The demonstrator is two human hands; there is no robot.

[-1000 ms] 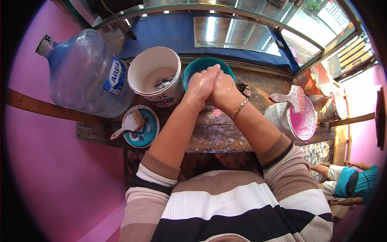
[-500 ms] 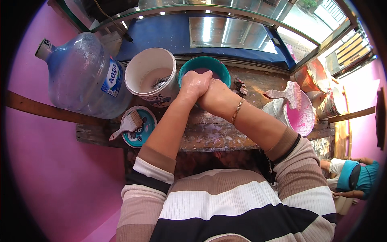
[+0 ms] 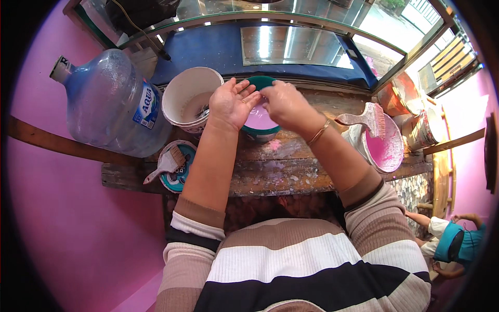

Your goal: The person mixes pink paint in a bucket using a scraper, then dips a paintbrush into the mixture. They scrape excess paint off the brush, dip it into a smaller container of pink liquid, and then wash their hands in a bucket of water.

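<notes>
Over a green tub (image 3: 261,81) of pale pink liquid, my wet hands are held close together. My left hand (image 3: 232,103) is palm up and empty, its fingers stretched toward the right. Close to those fingertips, my right hand (image 3: 288,105) is turned back up with curled fingers; anything inside them is hidden. A white bucket (image 3: 176,91) with cloudy liquid and a partly visible object stands left of the tub. To the right, a paintbrush (image 3: 366,120) with pinkish bristles rests across a pink-smeared bucket (image 3: 387,151).
A large clear water jug (image 3: 112,99) lies tilted at the left. Another paintbrush (image 3: 167,162) rests on a teal lid (image 3: 179,179) at the paint-spattered wooden bench's (image 3: 260,177) front edge. Behind are a blue-covered ledge and a glass case. A person (image 3: 457,236) is at the far right.
My hands were clasped together over the tub; now they have come apart, the left turned palm up. The liquid in the tub shows between them.
</notes>
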